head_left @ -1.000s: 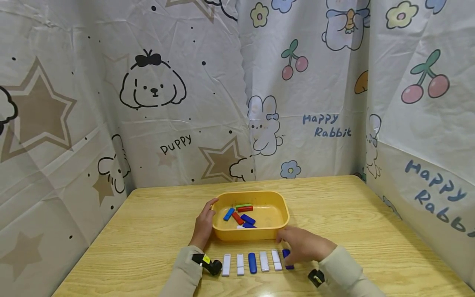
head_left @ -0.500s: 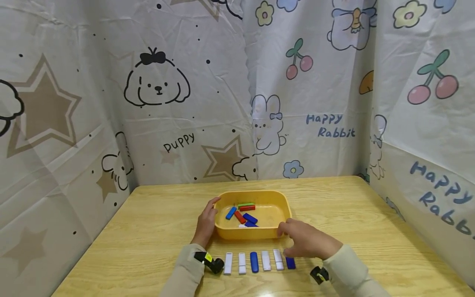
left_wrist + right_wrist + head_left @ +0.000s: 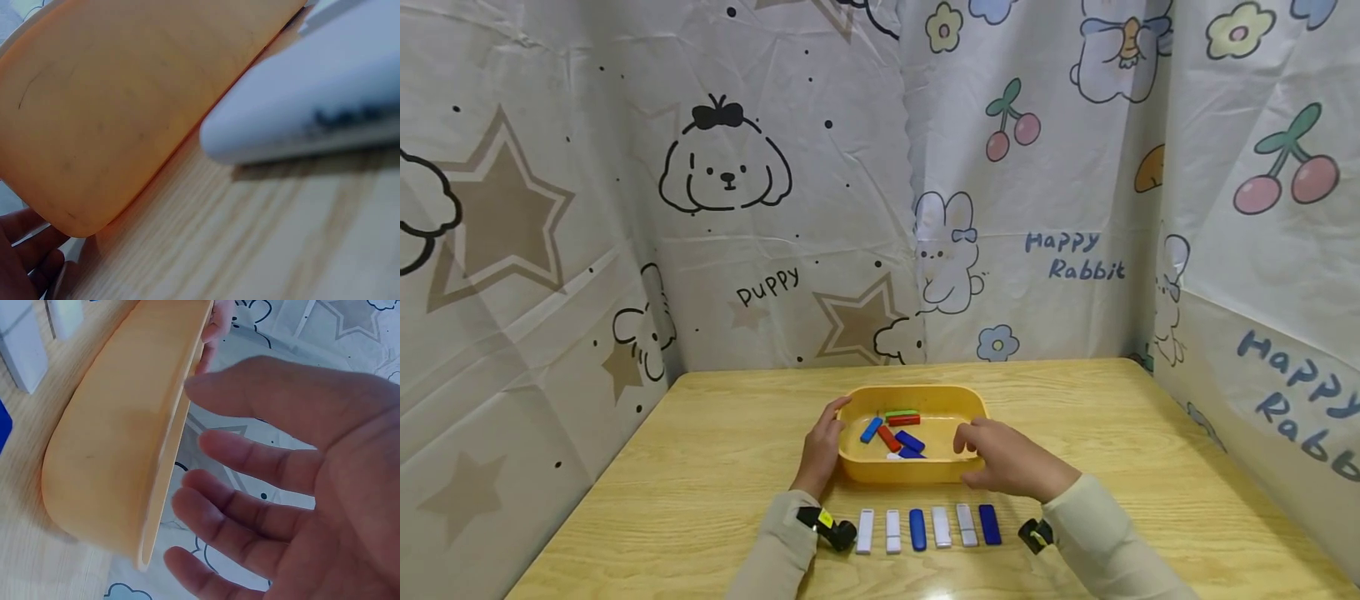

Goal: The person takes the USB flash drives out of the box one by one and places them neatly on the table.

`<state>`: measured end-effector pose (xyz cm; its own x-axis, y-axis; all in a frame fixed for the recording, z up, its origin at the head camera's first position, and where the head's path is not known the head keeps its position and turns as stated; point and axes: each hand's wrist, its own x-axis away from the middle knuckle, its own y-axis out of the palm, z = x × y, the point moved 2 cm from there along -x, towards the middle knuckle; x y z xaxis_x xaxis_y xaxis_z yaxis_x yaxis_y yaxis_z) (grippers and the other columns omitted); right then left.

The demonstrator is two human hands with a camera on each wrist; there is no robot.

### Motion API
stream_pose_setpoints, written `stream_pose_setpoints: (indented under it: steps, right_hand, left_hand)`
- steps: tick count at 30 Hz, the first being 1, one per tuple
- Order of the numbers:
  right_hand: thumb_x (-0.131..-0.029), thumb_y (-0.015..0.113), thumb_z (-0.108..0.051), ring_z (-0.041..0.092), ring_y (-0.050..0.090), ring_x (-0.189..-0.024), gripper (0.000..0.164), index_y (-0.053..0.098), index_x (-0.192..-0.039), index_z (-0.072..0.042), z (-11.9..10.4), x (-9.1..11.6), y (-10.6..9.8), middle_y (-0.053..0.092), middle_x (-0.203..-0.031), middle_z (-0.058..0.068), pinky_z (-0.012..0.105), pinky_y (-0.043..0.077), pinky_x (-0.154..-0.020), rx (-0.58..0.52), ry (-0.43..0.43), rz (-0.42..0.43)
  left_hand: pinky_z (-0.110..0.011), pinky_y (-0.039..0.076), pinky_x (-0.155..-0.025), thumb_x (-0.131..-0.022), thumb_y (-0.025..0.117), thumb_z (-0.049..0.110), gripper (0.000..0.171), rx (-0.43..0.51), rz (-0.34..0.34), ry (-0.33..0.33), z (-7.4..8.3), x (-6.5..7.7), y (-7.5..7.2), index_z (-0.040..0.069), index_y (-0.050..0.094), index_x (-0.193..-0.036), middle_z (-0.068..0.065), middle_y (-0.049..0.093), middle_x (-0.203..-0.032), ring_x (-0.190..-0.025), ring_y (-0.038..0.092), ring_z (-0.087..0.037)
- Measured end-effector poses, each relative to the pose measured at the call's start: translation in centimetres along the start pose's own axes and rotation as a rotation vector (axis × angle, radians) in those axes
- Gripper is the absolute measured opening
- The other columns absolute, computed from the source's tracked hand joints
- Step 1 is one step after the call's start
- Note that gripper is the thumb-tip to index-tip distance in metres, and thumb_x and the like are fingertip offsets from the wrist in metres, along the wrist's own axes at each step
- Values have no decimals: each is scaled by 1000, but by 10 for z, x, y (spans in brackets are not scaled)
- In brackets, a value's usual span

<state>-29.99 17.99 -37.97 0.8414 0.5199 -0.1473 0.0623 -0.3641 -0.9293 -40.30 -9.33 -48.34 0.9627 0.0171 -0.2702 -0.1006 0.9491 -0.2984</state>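
A yellow plastic tub point(image 3: 910, 473) stands on the table with several small USB flash drives inside, among them a light blue one point(image 3: 871, 430), a red one point(image 3: 889, 438) and a dark blue one point(image 3: 910, 441). My left hand point(image 3: 820, 450) holds the tub's left end; in the left wrist view its fingers point(image 3: 40, 247) lie against the outer wall. My right hand point(image 3: 1011, 458) is at the right front corner, holding nothing. In the right wrist view its thumb is near the rim, with the other fingers loosely bent and spread past it.
In front of the tub lies a row of several flash drives, from a white one point(image 3: 865, 532) at the left, past a blue one point(image 3: 917, 530), to a dark blue one point(image 3: 990, 525) at the right. A patterned curtain point(image 3: 820, 208) surrounds the wooden table point(image 3: 700, 500).
My right hand has left the dark blue flash drive at the row's right end and moved up to the tub's right front corner. My left hand stays at the tub. The head view has shifted slightly.
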Motion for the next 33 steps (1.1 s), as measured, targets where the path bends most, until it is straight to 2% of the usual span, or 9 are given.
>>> stream_pose_setpoints:
  steps: [6,16,23,29,33]
  right_hand:
    - [-79,77,-16,18,53,-80,24,62,-96,-11,1,-16,2,57,-92,3,36,51,-74,28,34,22]
    - [-80,78,-17,18,54,-85,25,62,-100,-14,2,-42,10,59,-96,2,34,51,-77,35,109,-5]
    - [-79,78,-13,20,54,-87,28,62,-102,-12,4,-57,19,59,-96,4,36,51,-77,10,70,-2]
    - [-79,77,-11,20,53,-83,29,62,-105,-10,2,-64,23,61,-101,9,37,50,-77,-7,102,-33]
    - [-79,77,-9,21,53,-82,33,63,-108,-7,2,-70,28,62,-104,12,36,51,-78,17,94,-47]
  left_hand:
    - [-52,25,-112,-97,37,14,43,10,-7,1,-1,1,1,22,52,-137,-6,45,-147,-137,37,-28]
    - [-52,26,-111,-97,38,13,42,4,1,14,-1,0,1,21,53,-136,-8,46,-146,-136,38,-30]
    - [-52,25,-111,-97,38,14,42,5,1,14,0,1,0,21,53,-136,-7,45,-146,-137,37,-29]
    - [-52,28,-110,-97,39,13,42,-10,3,40,0,2,-1,22,54,-136,-7,46,-145,-136,38,-30]
    - [-52,28,-110,-97,39,13,43,-8,-1,44,1,2,-2,21,53,-137,-8,46,-146,-136,37,-30]
